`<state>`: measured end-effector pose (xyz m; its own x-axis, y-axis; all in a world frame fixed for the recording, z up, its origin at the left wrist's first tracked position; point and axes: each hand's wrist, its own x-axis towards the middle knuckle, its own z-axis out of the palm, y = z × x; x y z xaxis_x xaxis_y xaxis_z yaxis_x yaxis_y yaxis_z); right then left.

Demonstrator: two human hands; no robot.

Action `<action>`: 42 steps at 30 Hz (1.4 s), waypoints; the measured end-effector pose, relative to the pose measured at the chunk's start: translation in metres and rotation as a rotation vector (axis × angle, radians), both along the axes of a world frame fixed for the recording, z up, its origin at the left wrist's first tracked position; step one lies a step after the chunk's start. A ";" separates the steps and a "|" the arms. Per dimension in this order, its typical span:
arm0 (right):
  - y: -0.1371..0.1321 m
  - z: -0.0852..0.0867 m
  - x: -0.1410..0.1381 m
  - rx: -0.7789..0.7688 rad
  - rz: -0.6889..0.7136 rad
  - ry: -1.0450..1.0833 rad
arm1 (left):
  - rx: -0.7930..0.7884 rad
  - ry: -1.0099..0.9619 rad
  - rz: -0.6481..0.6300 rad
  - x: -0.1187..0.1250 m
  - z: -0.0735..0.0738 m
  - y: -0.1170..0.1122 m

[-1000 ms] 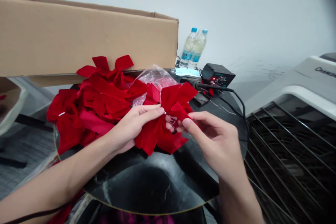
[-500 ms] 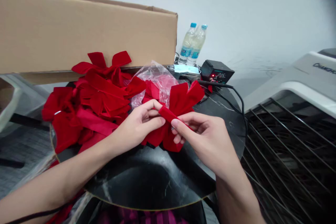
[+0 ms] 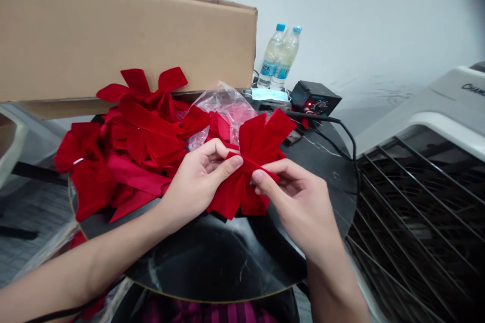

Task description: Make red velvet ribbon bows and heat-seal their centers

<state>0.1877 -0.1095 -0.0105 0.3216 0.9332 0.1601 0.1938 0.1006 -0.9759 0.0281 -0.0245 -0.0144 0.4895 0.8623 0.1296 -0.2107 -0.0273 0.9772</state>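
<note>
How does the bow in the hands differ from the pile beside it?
The bow is single, while the pile is many bows overlapping. The bow is held by the left hand and right hand, while the pile lies on the black table. Both are red fabric.

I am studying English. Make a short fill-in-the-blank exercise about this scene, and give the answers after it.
1. The left hand and right hand hold a ____ velvet bow.
2. The two water bottles have ____ caps.
3. The long box behind the pile of bows is made of ____.
4. The round tabletop is ____.

Answers: red; blue; cardboard; black.
</note>
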 end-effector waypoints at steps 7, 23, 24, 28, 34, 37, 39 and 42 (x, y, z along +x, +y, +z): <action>-0.001 -0.005 -0.007 0.078 -0.087 -0.003 | 0.055 0.006 0.060 0.001 -0.004 0.000; 0.002 -0.007 -0.013 0.102 -0.099 0.150 | 0.150 0.037 0.176 0.001 -0.002 -0.005; 0.002 -0.007 -0.014 0.103 -0.098 0.158 | 0.164 0.042 0.192 0.002 -0.001 -0.006; 0.003 -0.007 -0.017 0.110 -0.102 0.153 | 0.196 0.078 0.216 0.002 0.001 -0.007; 0.000 -0.007 -0.020 0.123 -0.133 0.124 | 0.126 0.052 0.197 0.000 0.005 -0.010; -0.001 -0.008 -0.022 0.144 -0.147 0.112 | 0.118 0.059 0.197 0.000 0.006 -0.011; -0.001 -0.008 -0.023 0.156 -0.148 0.117 | 0.129 0.069 0.201 -0.001 0.007 -0.011; 0.000 -0.009 -0.021 0.142 -0.146 0.127 | 0.147 0.071 0.204 -0.001 0.006 -0.011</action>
<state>0.1672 -0.1098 -0.0194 0.4775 0.8463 0.2362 0.0928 0.2188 -0.9713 0.0271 -0.0356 -0.0084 0.3199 0.9185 0.2323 -0.1175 -0.2048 0.9717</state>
